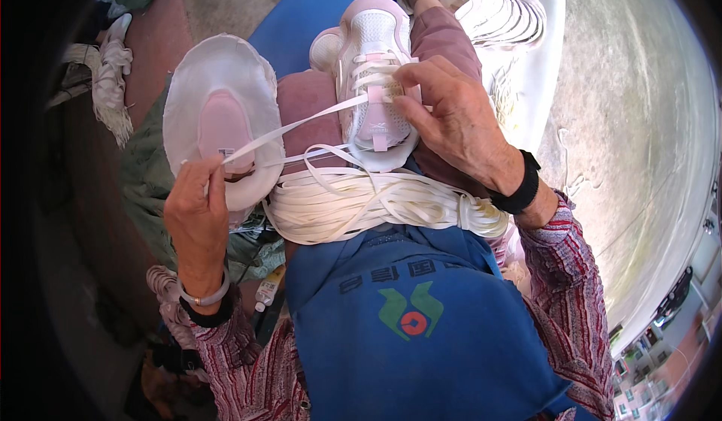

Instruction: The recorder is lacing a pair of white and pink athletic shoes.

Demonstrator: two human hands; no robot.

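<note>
A white and pink sneaker [350,83] rests across my lap, toe away from me, partly laced with flat white lace. My left hand [197,210] pinches the end of a shoelace [301,122], stretched taut from the shoe's eyelets. At the shoe's right side, my right hand [459,116] is beside the lacing, thumb and forefinger apart with a gap between them; its other fingers are partly hidden. A thick bundle of cream laces [331,207] lies over my lap, a loose strand looping toward the shoe. Left of it stands another white shoe [180,98] with a pink inner panel.
A blue apron [421,286] covers my lap. More white shoes or laces [500,11] lie on a white sheet at upper right, and others [113,68] at far left. A small white bottle [267,289] is near my left forearm. Green cloth [150,165] lies at left.
</note>
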